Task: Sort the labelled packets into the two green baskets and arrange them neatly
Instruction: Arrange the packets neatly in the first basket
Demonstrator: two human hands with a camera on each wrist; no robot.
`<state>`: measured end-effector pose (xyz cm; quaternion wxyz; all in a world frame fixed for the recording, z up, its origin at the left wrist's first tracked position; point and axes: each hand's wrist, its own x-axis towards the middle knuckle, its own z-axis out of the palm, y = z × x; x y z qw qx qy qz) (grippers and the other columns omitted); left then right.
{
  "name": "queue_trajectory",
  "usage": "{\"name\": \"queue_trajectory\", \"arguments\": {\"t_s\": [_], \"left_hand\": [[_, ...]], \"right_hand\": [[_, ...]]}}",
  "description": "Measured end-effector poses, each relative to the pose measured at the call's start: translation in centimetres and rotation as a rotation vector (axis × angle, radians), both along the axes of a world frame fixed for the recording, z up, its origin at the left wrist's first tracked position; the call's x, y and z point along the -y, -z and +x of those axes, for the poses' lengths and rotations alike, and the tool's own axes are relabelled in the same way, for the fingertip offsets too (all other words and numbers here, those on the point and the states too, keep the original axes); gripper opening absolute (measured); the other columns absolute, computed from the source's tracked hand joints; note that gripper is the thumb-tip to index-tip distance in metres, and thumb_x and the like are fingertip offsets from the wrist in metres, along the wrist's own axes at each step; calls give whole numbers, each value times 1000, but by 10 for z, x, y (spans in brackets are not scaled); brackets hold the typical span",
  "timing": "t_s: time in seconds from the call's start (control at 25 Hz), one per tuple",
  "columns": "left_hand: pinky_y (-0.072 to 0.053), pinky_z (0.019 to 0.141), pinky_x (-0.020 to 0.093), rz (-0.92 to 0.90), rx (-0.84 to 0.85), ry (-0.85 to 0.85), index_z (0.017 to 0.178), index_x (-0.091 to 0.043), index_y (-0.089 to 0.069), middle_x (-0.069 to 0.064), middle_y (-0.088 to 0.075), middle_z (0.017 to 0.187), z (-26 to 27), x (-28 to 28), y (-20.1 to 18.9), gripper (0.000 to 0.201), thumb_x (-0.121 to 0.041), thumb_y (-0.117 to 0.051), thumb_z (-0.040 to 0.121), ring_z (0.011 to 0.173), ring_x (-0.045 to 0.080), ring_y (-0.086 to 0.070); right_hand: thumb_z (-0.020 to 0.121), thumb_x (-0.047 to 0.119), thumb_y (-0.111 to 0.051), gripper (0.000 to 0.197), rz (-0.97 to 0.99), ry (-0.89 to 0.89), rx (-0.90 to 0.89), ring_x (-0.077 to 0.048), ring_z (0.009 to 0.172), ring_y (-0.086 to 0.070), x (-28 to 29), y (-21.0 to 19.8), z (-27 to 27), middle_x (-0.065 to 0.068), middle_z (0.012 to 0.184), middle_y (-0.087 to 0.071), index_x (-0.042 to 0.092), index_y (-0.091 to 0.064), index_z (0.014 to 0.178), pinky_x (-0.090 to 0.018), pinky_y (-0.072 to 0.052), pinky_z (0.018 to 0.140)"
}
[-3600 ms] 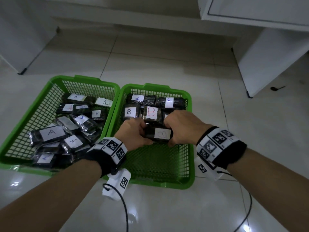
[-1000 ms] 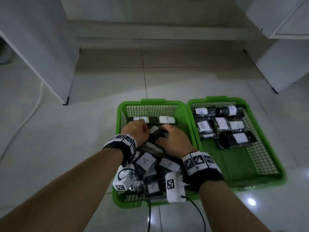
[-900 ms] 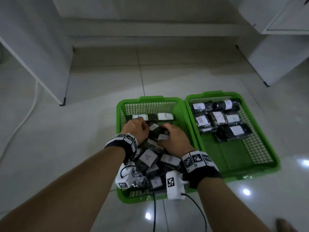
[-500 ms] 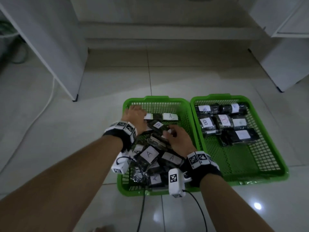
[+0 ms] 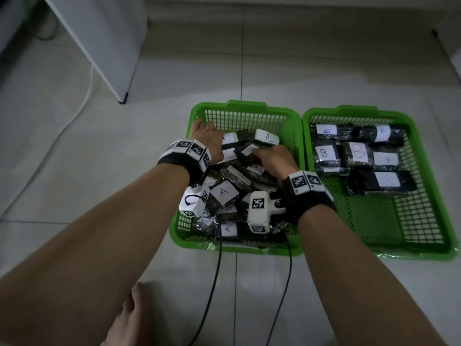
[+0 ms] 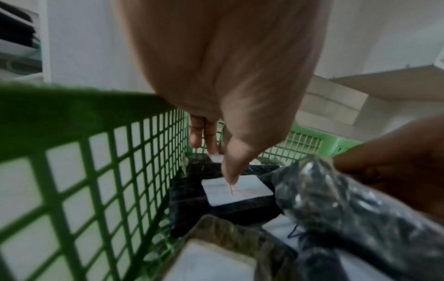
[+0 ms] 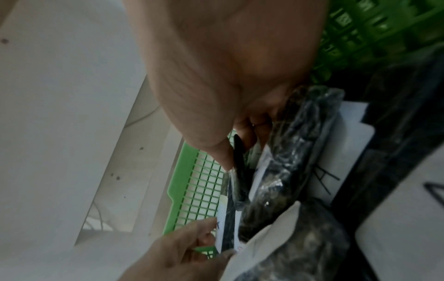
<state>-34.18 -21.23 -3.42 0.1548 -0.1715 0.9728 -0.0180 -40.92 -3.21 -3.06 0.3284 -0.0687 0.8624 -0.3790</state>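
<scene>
Two green baskets stand side by side on the tiled floor. The left basket (image 5: 247, 106) holds a loose heap of black packets labelled A (image 5: 223, 193). In the right basket (image 5: 354, 109), several B packets (image 5: 324, 153) lie in rows at the far end. My left hand (image 5: 204, 132) is in the left basket's far left corner, holding an A packet (image 6: 240, 190) with the thumb on its label and the fingers (image 6: 204, 136) at its far end. My right hand (image 5: 272, 156) pinches another packet (image 5: 245, 152) (image 7: 288, 171) over the heap.
A white cabinet panel (image 5: 107, 46) stands on the floor at the far left, with a white cable (image 5: 74, 113) beside it. The near half of the right basket is bare mesh (image 5: 399, 221). Black wrist cables (image 5: 217, 270) trail toward me, and a bare foot (image 5: 134, 315) is near the bottom.
Both hands left the B packet in the right basket and went to the left basket. In the last second my left hand reached the far left corner, and my right hand lifted a packet.
</scene>
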Motion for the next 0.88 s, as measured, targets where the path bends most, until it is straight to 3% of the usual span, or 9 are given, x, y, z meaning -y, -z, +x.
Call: {"name": "queue_trajectory", "arguments": {"t_s": [0.08, 0.16, 0.28, 0.36, 0.44, 0.56, 0.72, 0.8, 0.88], "left_hand": [[-14, 119, 43, -11, -61, -24, 122, -20, -56, 8, -55, 127, 1, -5, 1, 45, -27, -66, 79, 125, 27, -49], [-19, 118, 41, 44, -165, -51, 118, -16, -52, 6, -62, 114, 3, -5, -5, 44, -15, -64, 76, 113, 26, -58], [-33, 113, 38, 308, -324, -131, 108, -17, -50, -3, -64, 93, 14, -5, -12, 32, -11, -67, 82, 92, 22, -64], [-48, 97, 34, 515, -482, -242, 111, -19, -54, -4, -65, 99, 26, -4, -17, 30, -18, -71, 86, 91, 17, -62], [-54, 91, 32, 655, -654, -375, 118, -21, -59, -4, -68, 108, 37, -3, -20, 29, -22, -69, 91, 97, 15, -65], [-55, 90, 29, 806, -828, -485, 120, -18, -64, -5, -69, 111, 49, -5, -19, 28, -16, -68, 92, 100, 11, -66], [-55, 75, 15, 1075, -942, -617, 120, -12, -66, -3, -72, 101, 49, 2, -17, 26, -10, -65, 94, 85, 0, -68], [-54, 72, 14, 1210, -984, -671, 122, -8, -66, 4, -72, 102, 49, 6, -17, 26, -8, -61, 97, 85, 7, -68], [-56, 73, 17, 1239, -978, -679, 120, -7, -68, 6, -72, 102, 50, 7, -18, 25, -7, -60, 97, 89, 16, -67]], "right_hand": [[92, 42, -65, 40, -75, 80, 42, -30, 92, -71, -7, 4, 2, -12, 102, -74, 4, -73, 102, -44, -57, 90], [90, 43, -67, 38, -133, 137, 66, -27, 95, -70, -12, 3, 5, -9, 106, -74, 9, -71, 106, -43, -55, 93], [91, 43, -68, 38, -203, 231, 111, -24, 99, -68, -16, 6, 8, -5, 112, -72, 14, -67, 115, -38, -55, 92], [90, 44, -69, 33, -250, 252, 148, -23, 98, -70, -17, 7, 10, -3, 110, -74, 18, -69, 111, -41, -55, 93], [87, 45, -72, 28, -319, 289, 146, -24, 98, -71, -19, 8, 12, 0, 104, -76, 21, -71, 100, -46, -55, 95], [89, 42, -72, 22, -409, 316, 102, -24, 104, -69, -20, 5, 13, 1, 107, -75, 23, -70, 100, -48, -55, 97], [100, 23, -61, 16, -584, 391, 148, -30, 103, -72, -28, -5, 13, -8, 112, -74, 18, -64, 115, -48, -59, 89], [103, 15, -54, 20, -642, 427, 171, -32, 98, -73, -28, -13, 16, -8, 112, -73, 19, -63, 121, -47, -61, 82], [103, 15, -52, 25, -511, 349, 48, -31, 95, -72, -23, -20, 17, -2, 111, -70, 28, -65, 121, -49, -62, 82]]}}
